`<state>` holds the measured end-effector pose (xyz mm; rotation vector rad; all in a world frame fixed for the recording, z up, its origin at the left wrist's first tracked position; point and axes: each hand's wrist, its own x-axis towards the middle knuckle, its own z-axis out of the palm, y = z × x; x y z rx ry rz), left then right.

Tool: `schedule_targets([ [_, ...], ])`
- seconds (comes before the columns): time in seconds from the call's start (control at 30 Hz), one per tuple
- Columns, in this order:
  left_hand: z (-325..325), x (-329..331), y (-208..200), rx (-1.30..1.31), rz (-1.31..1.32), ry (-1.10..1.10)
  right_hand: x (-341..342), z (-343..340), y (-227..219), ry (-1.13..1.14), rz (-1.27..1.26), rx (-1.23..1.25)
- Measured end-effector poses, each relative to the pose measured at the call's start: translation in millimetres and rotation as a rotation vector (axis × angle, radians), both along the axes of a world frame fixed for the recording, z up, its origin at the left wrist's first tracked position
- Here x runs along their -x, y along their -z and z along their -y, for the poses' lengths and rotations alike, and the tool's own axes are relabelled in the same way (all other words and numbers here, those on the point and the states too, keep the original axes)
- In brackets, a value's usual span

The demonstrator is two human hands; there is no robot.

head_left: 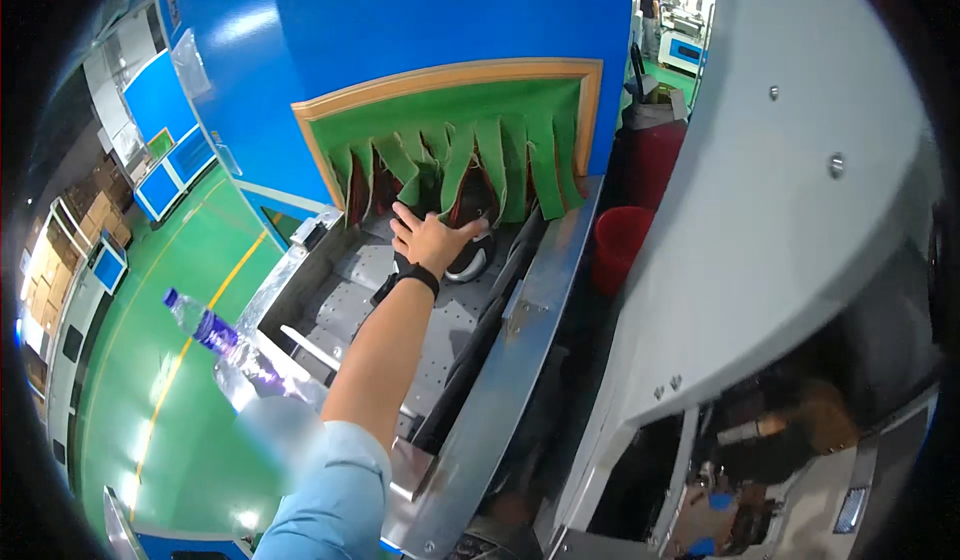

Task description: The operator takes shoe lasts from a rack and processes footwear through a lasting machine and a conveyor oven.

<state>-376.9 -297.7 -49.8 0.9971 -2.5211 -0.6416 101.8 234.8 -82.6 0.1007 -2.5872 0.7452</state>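
My left hand (432,242), with a black band on its wrist, reaches out over a grey perforated conveyor bed (345,295). Its fingers are spread, the thumb pointing right. Beneath and beside the palm lies a dark rounded object with a white curved edge (470,263), perhaps a shoe; the hand covers much of it, and I cannot tell how firmly they touch. Another small black piece (384,290) shows left of my wrist. Just beyond the fingers hangs a green strip curtain (515,155) across the machine's opening. My right hand is out of view.
A wooden-coloured frame (450,72) edges the opening in a blue machine wall (420,10). Left of my forearm stands a clear bottle with a purple label (215,333). A metal rail (500,380) borders the bed; red bins (622,240) and a grey machine (790,180) are right.
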Motion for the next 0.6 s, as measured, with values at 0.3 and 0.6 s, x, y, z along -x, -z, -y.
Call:
schedule_targets([
  [0.3, 28.3, -14.1, 33.7, 0.291, -0.252, 0.248, -20.6, -62.8, 70.6, -0.027, 0.048, -0.048],
  [0.6, 48.7, -82.0, -8.8, 0.174, 0.161, 0.298, -7.5, 2.7, 1.4, 0.105, 0.001, -0.059],
])
